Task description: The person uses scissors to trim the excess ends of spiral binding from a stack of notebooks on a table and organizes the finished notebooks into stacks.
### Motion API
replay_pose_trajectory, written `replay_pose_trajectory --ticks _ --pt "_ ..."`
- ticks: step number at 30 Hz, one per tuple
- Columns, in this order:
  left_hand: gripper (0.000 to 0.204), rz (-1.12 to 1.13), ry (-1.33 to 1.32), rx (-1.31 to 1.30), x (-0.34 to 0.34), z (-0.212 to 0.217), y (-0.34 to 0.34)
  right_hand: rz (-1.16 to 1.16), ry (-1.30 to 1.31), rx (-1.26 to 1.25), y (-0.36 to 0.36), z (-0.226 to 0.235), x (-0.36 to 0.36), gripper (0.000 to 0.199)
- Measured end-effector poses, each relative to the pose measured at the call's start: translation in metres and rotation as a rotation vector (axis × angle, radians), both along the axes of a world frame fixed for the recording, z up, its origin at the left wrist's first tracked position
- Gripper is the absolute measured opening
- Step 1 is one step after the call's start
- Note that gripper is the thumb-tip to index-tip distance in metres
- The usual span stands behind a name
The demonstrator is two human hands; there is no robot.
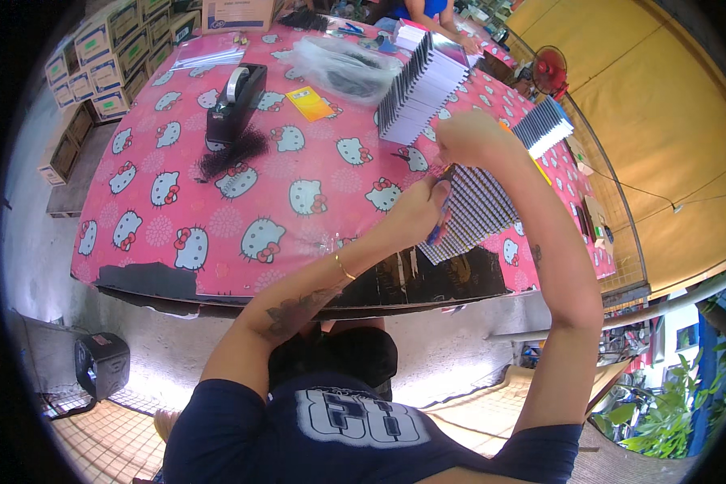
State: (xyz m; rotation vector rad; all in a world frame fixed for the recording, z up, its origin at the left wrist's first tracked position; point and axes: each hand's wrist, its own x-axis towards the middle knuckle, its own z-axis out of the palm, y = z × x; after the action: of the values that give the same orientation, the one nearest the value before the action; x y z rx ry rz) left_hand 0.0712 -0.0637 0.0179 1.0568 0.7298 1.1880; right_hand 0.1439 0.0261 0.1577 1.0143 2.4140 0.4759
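1. Presently both hands work at the fanned stack (468,211) of thin spiral-edged booklets lying near the desk's (218,274) front edge; left hand (418,211) rests against the stack's near side, its grip closed, seemingly pinching a blue pen-like item (437,232), though the fingertips are too small to read surely.
2. Right hand (466,139) is raised just above the stack's far end, fingers curled together; what it pinches, if anything, cannot be told.
3. Judged step: sorting or marking along the booklet edges; a next move would call for steady pressure so the fan does not slide toward the torn desk edge (427,278).
4. Surroundings: a second booklet stack (421,89) stands behind; a third (544,125) lies to the right; a tape dispenser (234,101) with a dark tuft (230,153) before it sits well apart on the left; a clear bag (347,66) and a yellow card (309,103) lie between.
5. Obstacles: none touch the hands; another person (436,16) works at the far side; boxes (109,48) line the left.
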Motion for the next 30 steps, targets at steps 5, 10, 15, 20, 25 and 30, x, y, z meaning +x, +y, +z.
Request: replay_pose_trajectory --ticks 5,10,15,20,25,30 --pt "0.032 -0.077 0.119 0.046 -0.007 -0.013 -0.009 0.008 0.126 0.064 -0.002 -0.005 0.004 0.024" --pt "0.033 -0.027 0.086 0.008 -0.006 -0.020 -0.008 0.051 -0.020 0.080 -0.006 -0.012 -0.004 0.022" --pt "0.034 0.051 0.097 0.112 -0.001 -0.018 -0.005 0.131 -0.040 0.058 -0.008 -0.012 -0.001 0.014" --pt "0.033 -0.009 0.125 0.103 -0.004 -0.019 -0.018 0.072 0.032 0.140 -0.009 -0.018 0.003 0.014" --pt "0.033 0.037 0.152 0.115 -0.003 -0.034 -0.007 0.049 -0.057 0.110 -0.018 -0.019 -0.010 0.014" --pt "0.033 0.001 0.143 0.085 0.000 -0.031 -0.003 0.068 -0.090 0.075 -0.017 -0.019 -0.008 0.015"
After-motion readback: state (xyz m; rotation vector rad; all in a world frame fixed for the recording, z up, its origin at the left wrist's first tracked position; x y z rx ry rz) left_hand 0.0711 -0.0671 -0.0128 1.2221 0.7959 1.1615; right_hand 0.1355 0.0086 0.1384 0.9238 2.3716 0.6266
